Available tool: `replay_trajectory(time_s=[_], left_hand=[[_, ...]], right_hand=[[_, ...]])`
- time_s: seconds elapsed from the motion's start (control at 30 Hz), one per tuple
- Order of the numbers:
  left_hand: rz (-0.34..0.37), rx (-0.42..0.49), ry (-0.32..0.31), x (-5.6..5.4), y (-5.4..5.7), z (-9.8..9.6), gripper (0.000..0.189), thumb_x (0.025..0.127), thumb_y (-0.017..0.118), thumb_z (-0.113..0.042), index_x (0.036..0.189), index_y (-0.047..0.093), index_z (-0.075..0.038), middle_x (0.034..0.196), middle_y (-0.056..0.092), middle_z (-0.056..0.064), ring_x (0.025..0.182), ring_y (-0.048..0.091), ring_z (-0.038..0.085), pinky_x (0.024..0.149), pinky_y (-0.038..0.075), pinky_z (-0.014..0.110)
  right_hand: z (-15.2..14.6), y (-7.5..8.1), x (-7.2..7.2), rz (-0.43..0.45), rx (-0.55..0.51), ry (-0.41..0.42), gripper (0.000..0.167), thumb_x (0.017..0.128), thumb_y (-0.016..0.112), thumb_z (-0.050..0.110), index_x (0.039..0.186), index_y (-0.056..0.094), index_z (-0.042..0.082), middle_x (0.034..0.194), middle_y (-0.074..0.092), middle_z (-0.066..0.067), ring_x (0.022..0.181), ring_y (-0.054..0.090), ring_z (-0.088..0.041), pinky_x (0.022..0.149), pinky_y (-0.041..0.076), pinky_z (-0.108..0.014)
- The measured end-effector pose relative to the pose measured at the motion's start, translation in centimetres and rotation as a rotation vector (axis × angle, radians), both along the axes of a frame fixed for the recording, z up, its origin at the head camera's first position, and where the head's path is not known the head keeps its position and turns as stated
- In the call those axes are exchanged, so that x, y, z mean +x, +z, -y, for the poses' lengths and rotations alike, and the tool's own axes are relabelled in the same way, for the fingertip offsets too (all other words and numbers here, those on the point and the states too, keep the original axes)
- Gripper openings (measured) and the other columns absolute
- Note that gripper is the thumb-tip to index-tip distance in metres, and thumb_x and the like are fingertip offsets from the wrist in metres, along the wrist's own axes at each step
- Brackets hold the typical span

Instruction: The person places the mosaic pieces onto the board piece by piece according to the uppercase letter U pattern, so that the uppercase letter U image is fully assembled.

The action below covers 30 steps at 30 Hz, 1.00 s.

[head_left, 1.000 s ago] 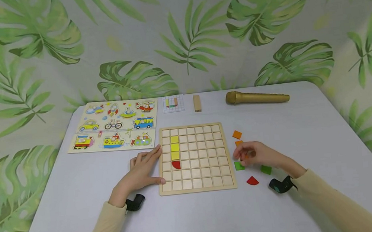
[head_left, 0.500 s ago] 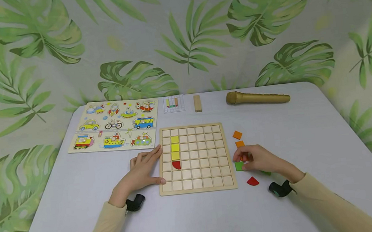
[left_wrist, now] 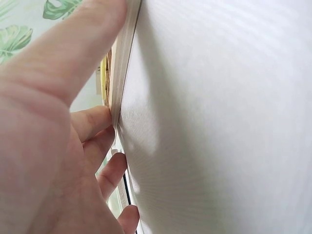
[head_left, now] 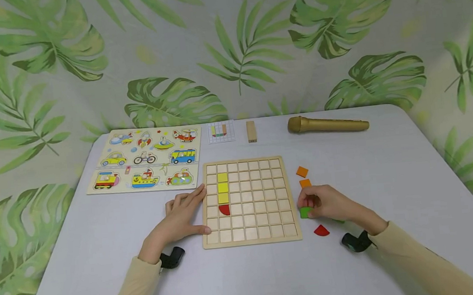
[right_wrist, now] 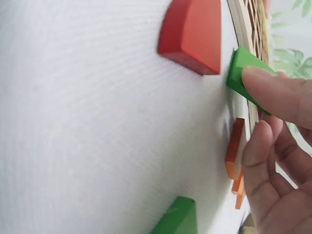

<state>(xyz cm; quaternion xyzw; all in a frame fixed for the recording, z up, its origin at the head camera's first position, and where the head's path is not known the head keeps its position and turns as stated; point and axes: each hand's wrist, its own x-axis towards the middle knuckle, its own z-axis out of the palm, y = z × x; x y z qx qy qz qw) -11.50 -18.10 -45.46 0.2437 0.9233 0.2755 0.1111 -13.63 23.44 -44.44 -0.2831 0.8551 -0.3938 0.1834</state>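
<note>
My right hand (head_left: 329, 201) pinches a green square tile (head_left: 304, 213) between thumb and fingers, just off the right edge of the wooden grid board (head_left: 252, 242). In the right wrist view the green tile (right_wrist: 237, 73) stands tilted under the thumb. My left hand (head_left: 181, 219) rests along the board's left edge with its fingers spread, thumb and fingertips touching the frame. Three yellow square tiles (head_left: 222, 187) sit in the second column, with a red quarter-circle tile (head_left: 224, 210) directly below them.
Orange tiles (head_left: 302, 172) and a red quarter-circle tile (head_left: 322, 230) lie right of the board. Another green tile (right_wrist: 180, 219) is mostly hidden from the head view. Behind stand a picture puzzle (head_left: 145, 159), a pattern card (head_left: 221, 132), a wooden block (head_left: 251, 132) and a gold microphone (head_left: 328, 123).
My right hand has come down slightly over the near green tile, closed thumb and fingers on it and tilted it. The left hand and the board have stayed put.
</note>
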Motion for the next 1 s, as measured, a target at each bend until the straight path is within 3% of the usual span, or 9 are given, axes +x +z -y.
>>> replay_trajectory(time_s=[0.23, 0.5, 1.0], left_hand=[[0.006, -0.007, 0.003, -0.1, -0.2, 0.0, 0.102, 0.074, 0.079, -0.044, 0.152, 0.024, -0.006, 0.159, 0.013, 0.006, 0.130, 0.021, 0.033, 0.093, 0.014, 0.050], [0.005, -0.009, 0.002, -0.1, -0.2, 0.1, 0.103, 0.074, 0.079, -0.044, 0.152, 0.023, -0.007, 0.159, 0.012, 0.005, 0.130, 0.022, 0.032, 0.093, 0.015, 0.050], [0.013, -0.018, 0.007, -0.1, 0.1, -0.1, 0.102, 0.075, 0.079, -0.043, 0.152, 0.023, -0.006, 0.159, 0.013, 0.006, 0.131, 0.021, 0.034, 0.094, 0.015, 0.050]], right_hand=[[-0.1, 0.2, -0.6, 0.053, 0.000, -0.006, 0.021, 0.078, 0.074, -0.004, 0.090, 0.063, 0.009, 0.078, 0.056, 0.001, 0.072, 0.050, -0.014, 0.065, 0.043, -0.026], [1.0, 0.9, -1.4, 0.103, -0.066, -0.039, 0.016, 0.081, 0.074, 0.003, 0.092, 0.064, 0.008, 0.082, 0.058, -0.002, 0.075, 0.052, -0.017, 0.071, 0.045, -0.029], [6.8, 1.2, -2.8, 0.123, -0.164, 0.069, 0.012, 0.083, 0.071, 0.003, 0.093, 0.065, 0.005, 0.084, 0.062, -0.004, 0.077, 0.055, -0.019, 0.071, 0.046, -0.028]])
